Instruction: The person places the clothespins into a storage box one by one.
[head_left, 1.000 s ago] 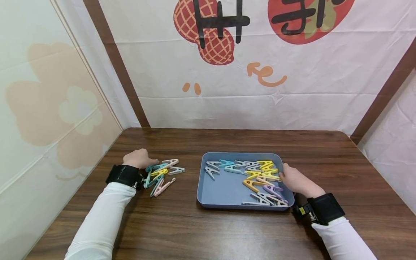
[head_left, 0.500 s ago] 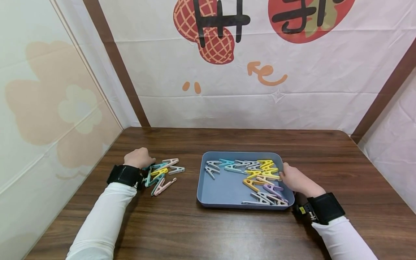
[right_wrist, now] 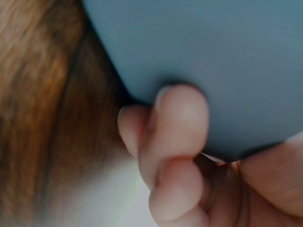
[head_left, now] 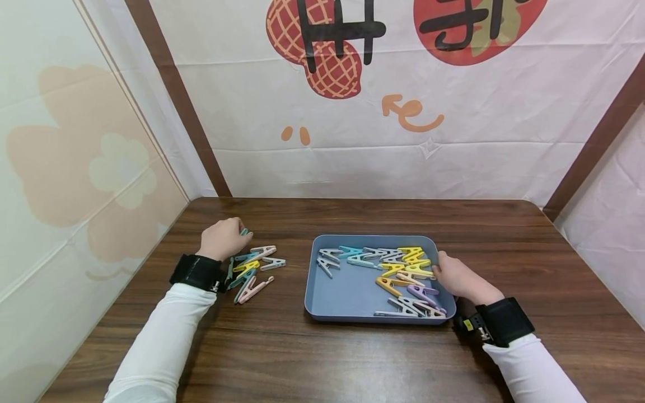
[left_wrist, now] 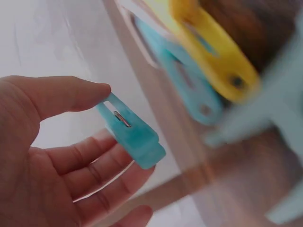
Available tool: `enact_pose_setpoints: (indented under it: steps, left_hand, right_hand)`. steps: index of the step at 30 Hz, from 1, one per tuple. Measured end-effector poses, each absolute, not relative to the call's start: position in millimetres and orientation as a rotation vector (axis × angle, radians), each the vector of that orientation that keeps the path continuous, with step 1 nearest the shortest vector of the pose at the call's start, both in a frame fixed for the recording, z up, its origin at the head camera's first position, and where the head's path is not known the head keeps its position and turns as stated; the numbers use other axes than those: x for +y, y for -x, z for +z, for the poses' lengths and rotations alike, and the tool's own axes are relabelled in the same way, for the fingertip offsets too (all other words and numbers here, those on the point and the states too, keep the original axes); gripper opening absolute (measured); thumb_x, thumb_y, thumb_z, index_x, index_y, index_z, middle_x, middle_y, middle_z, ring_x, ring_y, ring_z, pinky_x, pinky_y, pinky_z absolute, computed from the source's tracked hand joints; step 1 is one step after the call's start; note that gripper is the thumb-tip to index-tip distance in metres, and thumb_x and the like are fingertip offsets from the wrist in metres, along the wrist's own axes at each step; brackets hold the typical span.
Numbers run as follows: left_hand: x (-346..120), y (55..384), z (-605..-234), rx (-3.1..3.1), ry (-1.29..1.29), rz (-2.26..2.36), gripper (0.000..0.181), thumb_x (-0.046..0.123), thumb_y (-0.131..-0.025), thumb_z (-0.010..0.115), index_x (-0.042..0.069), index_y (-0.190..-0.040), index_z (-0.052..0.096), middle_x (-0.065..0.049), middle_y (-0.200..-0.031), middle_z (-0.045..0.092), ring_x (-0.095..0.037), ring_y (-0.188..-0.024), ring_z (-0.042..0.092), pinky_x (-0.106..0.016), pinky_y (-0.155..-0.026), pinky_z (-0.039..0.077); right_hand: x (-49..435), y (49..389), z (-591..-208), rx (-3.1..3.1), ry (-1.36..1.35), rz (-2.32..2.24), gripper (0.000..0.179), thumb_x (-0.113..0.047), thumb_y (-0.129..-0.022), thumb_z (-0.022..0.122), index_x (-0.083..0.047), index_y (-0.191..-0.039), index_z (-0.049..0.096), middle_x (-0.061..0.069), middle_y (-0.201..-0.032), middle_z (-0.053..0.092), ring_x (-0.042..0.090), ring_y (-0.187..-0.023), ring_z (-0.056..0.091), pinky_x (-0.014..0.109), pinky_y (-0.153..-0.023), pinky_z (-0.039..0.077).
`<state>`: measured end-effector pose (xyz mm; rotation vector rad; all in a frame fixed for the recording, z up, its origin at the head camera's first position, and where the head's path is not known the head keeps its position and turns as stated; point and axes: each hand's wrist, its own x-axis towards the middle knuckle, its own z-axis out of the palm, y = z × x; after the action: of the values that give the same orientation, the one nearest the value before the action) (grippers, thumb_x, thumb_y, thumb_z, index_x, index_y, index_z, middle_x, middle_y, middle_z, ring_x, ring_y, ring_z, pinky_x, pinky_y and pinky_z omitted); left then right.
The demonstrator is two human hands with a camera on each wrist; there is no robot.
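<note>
A teal clothespin is pinched between the thumb and fingers of my left hand; its metal spring shows in the left wrist view. Just below that hand lies a loose pile of clothespins in teal, white, pink and yellow, the yellow clothespin in its middle. At the right end of the blue-grey tray, my right hand grips the side wall. In the right wrist view its curled fingers press the outside of the tray, while the thumb is partly cut off by the frame.
Inside the tray are several clothespins, among them a purple clothespin and an orange-yellow clothespin, mostly towards the right. The wooden table meets a printed cloth wall at the back and another at the left.
My left hand has lifted from the pile's left side, moving up and slightly right with the teal clothespin in its fingers. The right hand and tray have stayed in place.
</note>
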<state>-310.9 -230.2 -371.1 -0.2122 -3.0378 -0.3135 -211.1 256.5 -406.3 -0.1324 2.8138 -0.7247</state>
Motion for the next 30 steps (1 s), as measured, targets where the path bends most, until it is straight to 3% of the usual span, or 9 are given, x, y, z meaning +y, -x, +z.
enact_pose_setpoints:
  steps: [5,23,30]
  left_hand:
    - [-205.7,303.2,-357.8,-2.940,0.357,-0.319,0.026,0.030,-0.091,0.064,0.005,-0.095,0.062,-0.005,-0.073,0.060,-0.021,-0.062,0.056,-0.037,-0.053,0.043]
    - [-121.7,255.4,-332.9,-2.627,1.040,-0.209,0.020,0.024,-0.087,0.071,0.010,-0.100,0.063,-0.001,-0.088,0.061,-0.015,-0.076,0.055,-0.030,-0.058,0.048]
    - [-94.9,240.1,-334.3,-2.510,1.369,-0.054,0.024,0.024,-0.086,0.073,0.010,-0.102,0.064,-0.001,-0.091,0.061,-0.012,-0.075,0.055,-0.027,-0.058,0.047]
  right_hand:
    - [256.4,210.7,-406.0,2.821,0.138,-0.730,0.035,-0.006,-0.101,0.041,0.021,-0.122,0.033,0.015,-0.084,0.048,0.024,-0.075,0.053,0.034,-0.059,0.042]
    - [256.5,210.4,-404.3,2.819,0.134,-0.738,0.036,-0.007,-0.101,0.041,0.021,-0.123,0.033,0.014,-0.084,0.049,0.024,-0.076,0.053,0.034,-0.060,0.043]
    - [258.5,208.5,-405.3,2.796,0.192,-0.780,0.036,-0.005,-0.102,0.038,0.023,-0.124,0.031,0.010,-0.074,0.042,0.020,-0.062,0.046,0.033,-0.054,0.038]
